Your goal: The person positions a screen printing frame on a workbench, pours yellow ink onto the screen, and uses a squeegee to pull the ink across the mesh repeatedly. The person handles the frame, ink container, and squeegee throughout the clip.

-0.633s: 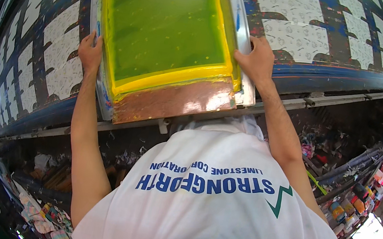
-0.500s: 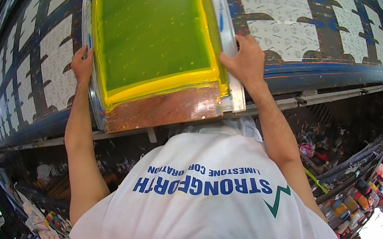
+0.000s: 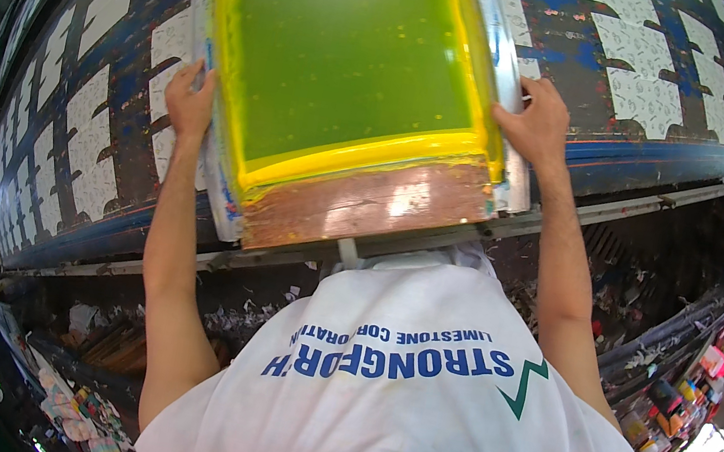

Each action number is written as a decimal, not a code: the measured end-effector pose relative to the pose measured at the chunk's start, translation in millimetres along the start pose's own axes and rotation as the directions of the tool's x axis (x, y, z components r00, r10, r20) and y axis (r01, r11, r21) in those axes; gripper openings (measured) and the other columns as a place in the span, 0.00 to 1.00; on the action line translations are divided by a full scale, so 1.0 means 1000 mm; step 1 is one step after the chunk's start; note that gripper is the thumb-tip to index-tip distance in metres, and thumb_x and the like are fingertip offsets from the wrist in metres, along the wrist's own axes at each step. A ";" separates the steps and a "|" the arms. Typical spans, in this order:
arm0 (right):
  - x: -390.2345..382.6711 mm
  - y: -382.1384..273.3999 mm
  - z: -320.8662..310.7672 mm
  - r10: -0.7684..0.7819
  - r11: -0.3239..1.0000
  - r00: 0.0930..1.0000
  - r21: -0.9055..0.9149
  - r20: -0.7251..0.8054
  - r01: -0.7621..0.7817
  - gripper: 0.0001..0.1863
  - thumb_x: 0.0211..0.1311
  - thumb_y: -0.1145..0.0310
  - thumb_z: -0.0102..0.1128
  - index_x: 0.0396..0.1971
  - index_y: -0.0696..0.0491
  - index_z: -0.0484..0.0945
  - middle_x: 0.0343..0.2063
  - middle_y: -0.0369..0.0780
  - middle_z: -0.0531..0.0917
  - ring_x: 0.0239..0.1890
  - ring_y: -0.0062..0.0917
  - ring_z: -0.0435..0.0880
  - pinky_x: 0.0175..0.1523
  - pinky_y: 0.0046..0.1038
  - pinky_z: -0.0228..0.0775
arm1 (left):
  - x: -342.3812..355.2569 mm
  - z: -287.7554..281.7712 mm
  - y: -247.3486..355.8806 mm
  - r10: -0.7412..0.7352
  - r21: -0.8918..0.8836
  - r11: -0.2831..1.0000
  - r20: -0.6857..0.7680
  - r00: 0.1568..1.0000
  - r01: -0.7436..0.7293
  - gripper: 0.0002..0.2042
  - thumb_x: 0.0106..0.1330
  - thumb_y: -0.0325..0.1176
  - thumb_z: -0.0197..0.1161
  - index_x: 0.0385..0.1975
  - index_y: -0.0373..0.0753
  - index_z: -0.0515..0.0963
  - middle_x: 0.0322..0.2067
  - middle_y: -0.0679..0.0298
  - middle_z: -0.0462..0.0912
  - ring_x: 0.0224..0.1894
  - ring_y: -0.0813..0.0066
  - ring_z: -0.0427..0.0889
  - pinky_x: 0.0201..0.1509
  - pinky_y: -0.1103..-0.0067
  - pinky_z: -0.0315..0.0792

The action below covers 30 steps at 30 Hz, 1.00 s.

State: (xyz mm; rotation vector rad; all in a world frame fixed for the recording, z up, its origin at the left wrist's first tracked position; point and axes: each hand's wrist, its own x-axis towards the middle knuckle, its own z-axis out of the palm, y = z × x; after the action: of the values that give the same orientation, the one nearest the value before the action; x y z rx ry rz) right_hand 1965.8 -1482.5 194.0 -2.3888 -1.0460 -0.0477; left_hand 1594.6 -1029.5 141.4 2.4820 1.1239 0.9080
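Observation:
A screen printing frame (image 3: pixel 351 61) with a green mesh, a yellow border and metal side rails spans the space between my hands. Along its near end runs a reddish-brown board (image 3: pixel 372 197). My left hand (image 3: pixel 190 102) grips the left rail, fingers curled over the edge. On the opposite side my right hand (image 3: pixel 535 124) is closed round the right rail, thumb toward the mesh. Beneath the frame lies a long dark printing table (image 3: pixel 558 58), whose surface under the screen is hidden.
White printed cloth pieces (image 3: pixel 641 100) lie in rows on the table to both sides. A metal rail (image 3: pixel 664 197) follows its near edge. Scraps litter the dark area below. Bottles and containers (image 3: pixel 668 402) stand at the lower right, and crumpled fabric (image 3: pixel 68 411) lies at the lower left.
In the picture the frame and both hands have shifted to the right, and the frame sits a little straighter. Both hands keep their hold on the rails.

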 end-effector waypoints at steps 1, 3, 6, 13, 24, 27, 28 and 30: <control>0.001 0.023 -0.009 0.025 1.000 1.000 0.003 0.014 -0.025 0.27 0.49 0.55 0.76 0.46 0.58 0.87 0.37 0.46 0.84 0.39 0.41 0.86 0.46 0.40 0.80 | -0.005 0.016 0.021 0.056 0.029 0.998 -0.025 0.998 -0.055 0.18 0.63 0.36 0.76 0.53 0.41 0.90 0.49 0.54 0.89 0.54 0.57 0.84 0.60 0.65 0.76; 0.003 0.068 -0.028 0.065 0.998 0.997 0.010 0.031 -0.066 0.26 0.49 0.55 0.76 0.46 0.56 0.87 0.36 0.45 0.83 0.38 0.41 0.85 0.46 0.41 0.79 | -0.014 0.045 0.061 0.121 0.059 0.991 -0.060 0.991 -0.117 0.18 0.62 0.36 0.77 0.52 0.42 0.90 0.48 0.54 0.88 0.52 0.55 0.84 0.59 0.64 0.76; 0.003 0.120 -0.046 0.109 0.994 0.992 0.023 0.066 -0.111 0.29 0.49 0.56 0.76 0.50 0.57 0.87 0.36 0.44 0.83 0.37 0.37 0.85 0.46 0.39 0.79 | -0.027 0.077 0.109 0.141 0.056 0.989 -0.092 0.986 -0.136 0.18 0.61 0.36 0.77 0.52 0.42 0.90 0.46 0.54 0.88 0.49 0.53 0.83 0.58 0.63 0.76; 0.001 0.177 -0.056 0.073 0.996 0.997 0.044 0.040 -0.075 0.31 0.49 0.57 0.78 0.51 0.60 0.86 0.38 0.46 0.82 0.43 0.41 0.85 0.49 0.40 0.79 | -0.038 0.099 0.161 0.176 0.145 0.977 -0.121 0.977 -0.158 0.17 0.62 0.36 0.76 0.51 0.42 0.90 0.47 0.53 0.88 0.50 0.53 0.84 0.57 0.63 0.77; 0.009 0.193 -0.055 -0.050 0.998 0.997 -0.021 0.059 0.051 0.30 0.51 0.51 0.77 0.49 0.56 0.88 0.38 0.47 0.85 0.41 0.42 0.85 0.48 0.40 0.79 | -0.040 0.109 0.151 0.195 0.129 0.975 -0.128 0.972 -0.179 0.17 0.61 0.37 0.77 0.51 0.44 0.91 0.46 0.53 0.91 0.50 0.55 0.88 0.59 0.63 0.77; 0.007 0.199 -0.051 -0.042 0.996 0.997 -0.073 0.064 0.046 0.34 0.52 0.47 0.76 0.54 0.56 0.87 0.45 0.46 0.87 0.50 0.42 0.87 0.57 0.40 0.80 | -0.039 0.110 0.152 0.177 0.145 0.976 -0.095 0.980 -0.162 0.17 0.62 0.38 0.77 0.51 0.43 0.91 0.46 0.54 0.91 0.50 0.55 0.88 0.59 0.63 0.77; 0.007 0.201 -0.050 -0.025 0.995 0.996 -0.095 0.084 0.033 0.34 0.52 0.47 0.76 0.54 0.56 0.86 0.46 0.47 0.87 0.51 0.42 0.87 0.58 0.40 0.79 | -0.040 0.110 0.153 0.165 0.165 0.975 -0.087 0.982 -0.150 0.17 0.62 0.38 0.77 0.51 0.43 0.91 0.46 0.54 0.91 0.50 0.55 0.88 0.59 0.63 0.77; 0.006 0.204 -0.047 -0.027 0.994 0.996 -0.102 0.080 0.035 0.33 0.52 0.48 0.76 0.53 0.56 0.87 0.45 0.47 0.86 0.50 0.43 0.87 0.57 0.41 0.79 | -0.042 0.109 0.155 0.176 0.182 0.971 -0.086 0.981 -0.158 0.17 0.62 0.38 0.77 0.50 0.42 0.91 0.46 0.54 0.91 0.50 0.55 0.88 0.59 0.63 0.77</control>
State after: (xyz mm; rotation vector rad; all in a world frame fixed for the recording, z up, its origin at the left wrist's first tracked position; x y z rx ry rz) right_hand 2119.0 -1616.0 144.0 -2.4853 -1.1419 -0.0200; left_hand 1733.2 -1162.0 113.3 2.7353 1.0802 1.0326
